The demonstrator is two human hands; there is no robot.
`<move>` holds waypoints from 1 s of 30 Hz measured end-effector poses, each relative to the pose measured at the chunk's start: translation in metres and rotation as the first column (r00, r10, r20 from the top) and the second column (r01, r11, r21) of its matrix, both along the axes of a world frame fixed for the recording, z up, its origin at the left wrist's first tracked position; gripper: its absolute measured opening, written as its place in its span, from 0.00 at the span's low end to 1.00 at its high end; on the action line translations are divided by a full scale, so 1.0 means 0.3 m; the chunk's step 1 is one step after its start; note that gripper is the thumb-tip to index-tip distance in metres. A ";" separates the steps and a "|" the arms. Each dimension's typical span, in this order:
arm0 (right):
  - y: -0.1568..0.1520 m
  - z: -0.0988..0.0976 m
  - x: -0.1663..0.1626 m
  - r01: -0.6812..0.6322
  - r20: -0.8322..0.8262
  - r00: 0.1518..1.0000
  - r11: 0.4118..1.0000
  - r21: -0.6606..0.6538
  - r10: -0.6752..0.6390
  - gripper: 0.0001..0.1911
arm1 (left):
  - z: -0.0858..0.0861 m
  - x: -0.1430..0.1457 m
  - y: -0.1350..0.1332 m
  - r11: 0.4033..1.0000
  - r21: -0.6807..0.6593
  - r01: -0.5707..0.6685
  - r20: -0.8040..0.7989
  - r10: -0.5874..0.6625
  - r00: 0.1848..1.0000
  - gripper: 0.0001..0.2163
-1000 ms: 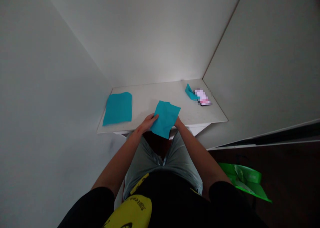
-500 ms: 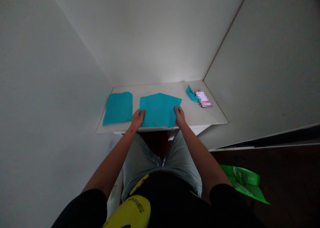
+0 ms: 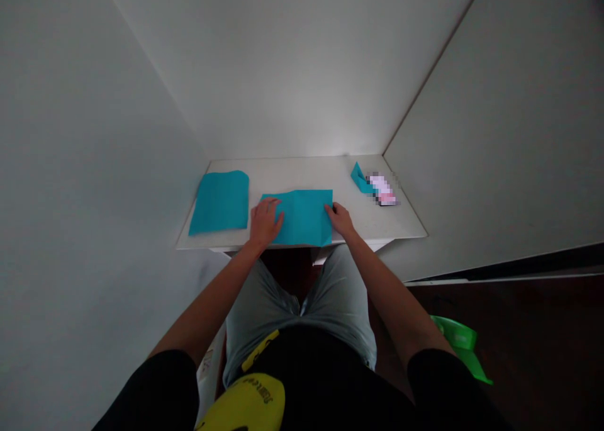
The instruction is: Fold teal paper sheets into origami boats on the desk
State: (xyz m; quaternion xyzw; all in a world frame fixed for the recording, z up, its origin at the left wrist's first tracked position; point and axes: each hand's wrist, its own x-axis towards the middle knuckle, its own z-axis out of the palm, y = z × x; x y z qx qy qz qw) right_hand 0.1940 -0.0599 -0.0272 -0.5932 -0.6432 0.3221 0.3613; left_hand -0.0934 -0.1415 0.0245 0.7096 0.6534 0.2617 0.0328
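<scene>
A teal paper sheet [image 3: 302, 217] lies flat on the small white table [image 3: 368, 220] right in front of me. My left hand [image 3: 265, 222] rests flat on the sheet's left end, fingers spread. My right hand [image 3: 338, 219] touches the sheet's right edge with its fingertips. A stack of teal sheets [image 3: 220, 201] sits to the left of my left hand. A small folded teal paper shape [image 3: 360, 178] lies at the table's back right.
A blurred-out pinkish object [image 3: 383, 189] sits beside the folded shape. White walls close in the table on three sides. A green bag [image 3: 458, 344] lies on the dark floor at my right. My knees are under the table's front edge.
The teal sheet went from hanging over the table's front edge, to spread out, to lying flat as a rectangle. My left hand moved onto it; my right stayed at its right edge.
</scene>
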 end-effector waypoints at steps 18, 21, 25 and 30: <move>-0.121 -0.008 -0.272 -0.380 0.454 0.836 0.922 0.076 0.307 0.30 | -0.172 0.117 0.015 0.981 -0.176 0.081 -0.024 -0.087 0.996 0.33; -0.105 -0.040 -0.161 -0.342 0.494 0.836 0.931 0.129 0.239 0.32 | -0.170 0.071 0.003 0.985 -0.161 0.057 0.009 -0.057 0.998 0.35; -0.097 -0.056 -0.031 -0.305 0.536 0.819 0.946 0.106 0.204 0.35 | -0.178 -0.004 -0.027 0.984 -0.167 0.055 0.013 -0.053 0.998 0.41; -0.101 -0.064 -0.005 -0.278 0.561 0.810 0.955 0.103 0.175 0.37 | -0.154 0.007 -0.032 0.964 -0.236 -0.118 -0.025 0.115 0.993 0.47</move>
